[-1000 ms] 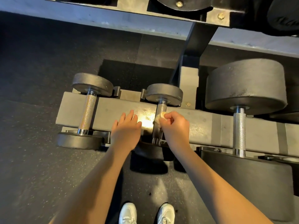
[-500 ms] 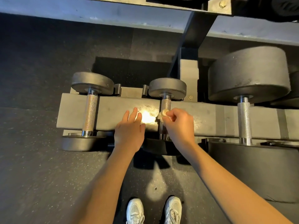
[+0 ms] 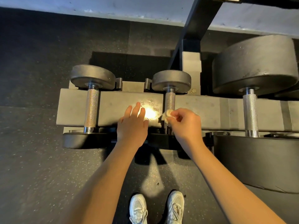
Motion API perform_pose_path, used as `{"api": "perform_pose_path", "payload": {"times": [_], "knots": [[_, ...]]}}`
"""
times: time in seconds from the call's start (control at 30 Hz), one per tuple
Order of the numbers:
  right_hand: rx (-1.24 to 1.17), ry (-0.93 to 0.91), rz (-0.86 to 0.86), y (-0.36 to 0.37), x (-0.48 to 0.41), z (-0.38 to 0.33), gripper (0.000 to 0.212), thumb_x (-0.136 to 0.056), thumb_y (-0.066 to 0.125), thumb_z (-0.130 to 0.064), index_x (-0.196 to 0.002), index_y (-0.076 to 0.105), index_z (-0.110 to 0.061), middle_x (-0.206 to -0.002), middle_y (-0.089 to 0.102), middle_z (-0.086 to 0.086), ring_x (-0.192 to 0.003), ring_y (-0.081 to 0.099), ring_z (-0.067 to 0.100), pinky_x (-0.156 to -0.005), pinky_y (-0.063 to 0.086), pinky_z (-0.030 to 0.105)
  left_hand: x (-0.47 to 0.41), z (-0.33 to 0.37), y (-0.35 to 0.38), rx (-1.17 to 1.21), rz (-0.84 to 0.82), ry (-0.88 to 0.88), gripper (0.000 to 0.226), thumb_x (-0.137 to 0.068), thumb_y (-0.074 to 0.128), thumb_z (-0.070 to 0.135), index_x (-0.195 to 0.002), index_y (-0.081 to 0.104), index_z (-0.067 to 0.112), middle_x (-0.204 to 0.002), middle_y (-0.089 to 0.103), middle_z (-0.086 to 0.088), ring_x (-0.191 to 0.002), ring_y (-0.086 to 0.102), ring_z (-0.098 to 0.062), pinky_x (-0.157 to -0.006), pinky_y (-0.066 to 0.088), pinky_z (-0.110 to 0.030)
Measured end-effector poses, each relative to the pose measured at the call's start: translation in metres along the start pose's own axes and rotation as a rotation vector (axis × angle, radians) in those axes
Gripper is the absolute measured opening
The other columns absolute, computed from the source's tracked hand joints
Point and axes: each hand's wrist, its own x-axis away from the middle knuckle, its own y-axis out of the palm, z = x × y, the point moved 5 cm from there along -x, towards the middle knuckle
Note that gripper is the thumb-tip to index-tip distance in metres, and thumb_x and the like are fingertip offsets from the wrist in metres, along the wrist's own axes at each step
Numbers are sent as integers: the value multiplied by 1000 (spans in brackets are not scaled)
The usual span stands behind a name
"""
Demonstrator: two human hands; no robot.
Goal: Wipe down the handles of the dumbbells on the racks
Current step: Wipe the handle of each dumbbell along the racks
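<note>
Down at the low rack rail (image 3: 210, 110), three dumbbells lie across it. Any lettering on the weight heads is too dark to read from where I stand.

The right hand (image 3: 187, 125) is curled up tight, thumb and fingers pinching a small pale cloth (image 3: 166, 116). The cloth is pressed against the knurled handle (image 3: 170, 101) of the middle dumbbell (image 3: 171, 80), on the handle's left side, toward its near end. The far stretch of that handle shows bare and silver above the cloth.

The left hand (image 3: 131, 126) lies flat, fingers straight and a little spread. It rests palm down on top of the rail just left of that handle, holding nothing. Between the two hands a bright glare (image 3: 150, 112) shines off the rail's worn paint.

Off to the left lies the small dumbbell (image 3: 93, 76), its grip fully exposed and well clear of both hands. To the right sits the big dumbbell (image 3: 254, 65) with its thick heads, its chrome bar crossing the rail, apart from both hands. A black upright post (image 3: 200, 21) rises behind the middle dumbbell.

Below, a pair of white trainers (image 3: 138, 207) is planted on the speckled black rubber floor (image 3: 32, 159), toes toward the rack.
</note>
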Motion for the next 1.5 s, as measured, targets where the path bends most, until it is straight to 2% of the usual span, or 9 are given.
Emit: {"api": "perform_pose_path", "payload": {"times": [0.23, 0.33, 0.47, 0.57, 0.63, 0.83, 1.17, 1.37, 1.5], "knots": [[-16, -19, 128, 1, -6, -7, 17, -88, 66, -19, -102, 72, -10, -94, 65, 1, -81, 56, 10, -72, 44, 20, 0, 8, -12, 400, -27, 49, 41, -101, 40, 29, -141, 44, 22, -146, 41, 0, -131, 38, -18, -104, 36, -33], [-114, 51, 45, 3, 9, 1, 14, -86, 68, -15, -98, 73, -9, -90, 66, 1, -76, 57, 6, -68, 43, 10, 2, 25, -15, 665, -44, 63, 31, -97, 48, 30, -124, 61, 21, -115, 63, 1, -94, 55, -5, -73, 37, -14], [-318, 92, 36, -2, 16, -3, 13, -88, 62, -8, -92, 71, -18, -78, 68, -2, -71, 62, 11, -64, 51, 21, 0, 41, -33, 855, 53, 92, 9, -86, 60, 30, -88, 68, 27, -74, 62, 13, -71, 55, -1, -60, 36, -9], [-479, 82, 27, -7, 18, -8, 21, -92, 54, -4, -96, 64, -21, -84, 72, 3, -78, 68, 23, -66, 54, 36, -5, 42, -45, 918, 166, 84, 12, -82, 66, 19, -92, 71, 16, -76, 62, 11, -72, 58, -3, -66, 44, -15], [-556, 77, 32, -10, 21, -7, 23, -94, 51, -4, -105, 58, -22, -93, 71, -2, -84, 67, 10, -68, 53, 25, -9, 39, -50, 918, 241, 47, 10, -84, 66, 10, -92, 69, 15, -77, 62, 7, -70, 58, 0, -64, 46, -12], [-246, 152, 38, 7, 30, 9, 48, -101, 38, -32, -147, 29, -22, -146, 41, -5, -129, 35, 0, -106, 31, 25, -42, 45, -47, 855, 314, -15, 18, -90, 63, 18, -104, 70, 9, -85, 61, 7, -78, 55, -4, -62, 37, -2], [-128, 109, 70, 7, 27, 10, 43, -103, 33, -28, -143, 37, -14, -141, 45, 0, -129, 38, 10, -96, 23, 14, -20, 51, -33, 729, 319, 65, 16, -91, 59, 12, -82, 68, 1, -74, 60, -4, -62, 48, -4, -59, 34, -7], [-168, 107, 77, 8, 27, 13, 44, -102, 35, -30, -144, 36, -16, -142, 45, -2, -124, 37, 3, -100, 28, 20, -36, 55, -42, 802, 366, 1, 19, -91, 58, 13, -105, 69, 7, -93, 66, -3, -84, 57, -12, -69, 39, -10], [-159, 96, 101, 8, 28, 14, 46, -101, 33, -34, -143, 37, -15, -139, 47, 0, -125, 41, 7, -103, 33, 26, -24, 52, -36, 720, 215, 22, 22, -91, 58, 16, -73, 66, 6, -71, 60, -5, -67, 52, -14, -63, 37, -27]]}}
